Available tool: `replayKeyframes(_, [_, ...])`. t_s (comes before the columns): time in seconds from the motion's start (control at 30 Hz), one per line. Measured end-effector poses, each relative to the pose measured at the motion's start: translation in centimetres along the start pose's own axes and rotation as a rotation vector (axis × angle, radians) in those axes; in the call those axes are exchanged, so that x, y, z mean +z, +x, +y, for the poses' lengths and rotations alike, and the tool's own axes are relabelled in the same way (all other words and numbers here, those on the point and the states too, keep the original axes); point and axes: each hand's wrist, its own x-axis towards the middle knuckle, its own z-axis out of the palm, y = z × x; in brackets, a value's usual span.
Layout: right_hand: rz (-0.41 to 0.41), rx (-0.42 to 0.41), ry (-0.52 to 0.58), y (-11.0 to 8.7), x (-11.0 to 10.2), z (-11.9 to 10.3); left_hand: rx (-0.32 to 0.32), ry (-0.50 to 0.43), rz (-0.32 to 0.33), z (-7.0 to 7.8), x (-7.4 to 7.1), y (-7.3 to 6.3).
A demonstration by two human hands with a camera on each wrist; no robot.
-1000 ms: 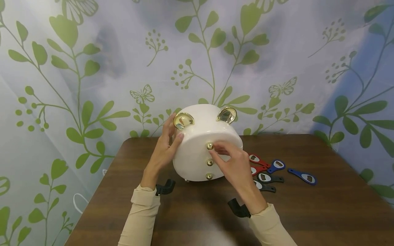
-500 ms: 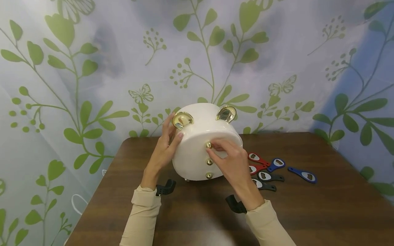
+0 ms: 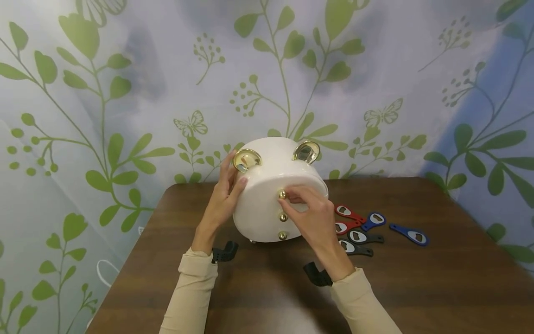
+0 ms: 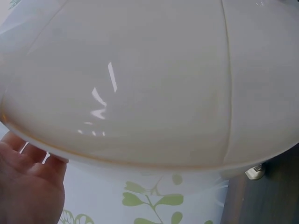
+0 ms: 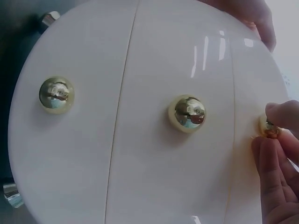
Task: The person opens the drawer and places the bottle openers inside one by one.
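A rounded white storage box (image 3: 258,208) with two gold ears (image 3: 249,158) stands on the table, its front facing me. Down that front run three round gold knobs, one on each panel between the seams. My right hand (image 3: 314,215) pinches the top knob (image 5: 268,126) between thumb and fingers. The middle knob (image 5: 189,113) and bottom knob (image 5: 56,94) are untouched. At the box's upper left, my left hand (image 3: 221,199) steadies it, thumb on the front edge and fingers along the side below the left ear. The panels sit flush in the right wrist view.
Right of the box lie several bottle openers: red ones (image 3: 349,212), blue ones (image 3: 410,234) and dark grey ones (image 3: 356,248). The brown wooden table (image 3: 258,297) ends at a leaf-patterned wall covering (image 3: 158,93). Short metal feet (image 5: 13,195) support the box.
The head view has tilted slightly, lifting the scene a little in the frame. My right hand has shifted slightly left around the top knob; my left hand keeps its place on the box.
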Motion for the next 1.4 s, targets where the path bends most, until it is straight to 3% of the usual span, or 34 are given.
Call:
replayKeyframes(0.7, [-0.02, -0.04, 0.028, -0.2, -0.6, -0.4, 0.004, 0.012, 0.026, -0.2, -0.1, -0.3])
replayKeyframes(0.93, [-0.029, -0.036, -0.025, -0.4, -1.1, -0.8, 0.013, -0.015, 0.004, -0.3, 0.0, -0.2])
replayKeyframes(1.4, [-0.042, -0.068, -0.029, -0.6, -2.0, -1.6, 0.016, -0.044, -0.018, -0.2, -0.2, -0.3])
